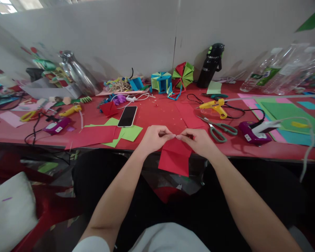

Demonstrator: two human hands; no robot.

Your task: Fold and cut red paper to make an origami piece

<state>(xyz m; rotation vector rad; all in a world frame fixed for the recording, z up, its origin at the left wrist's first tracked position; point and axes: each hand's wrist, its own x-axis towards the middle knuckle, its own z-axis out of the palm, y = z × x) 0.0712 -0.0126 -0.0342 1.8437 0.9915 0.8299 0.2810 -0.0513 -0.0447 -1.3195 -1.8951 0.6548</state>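
Note:
A creased piece of red paper hangs over the front edge of the table, its upper edge between my two hands. My left hand pinches that edge with thumb and forefinger. Close beside it, fingertips almost meeting, my right hand pinches the same edge. Grey-green scissors lie just right of my right hand. Left of my left hand are sheets of light green paper, a red sheet and a phone.
Yellow glue guns with cables lie on the red table. Along the wall stand a black bottle, a steel jug, folded paper models and plastic bottles. A purple power socket sits at right.

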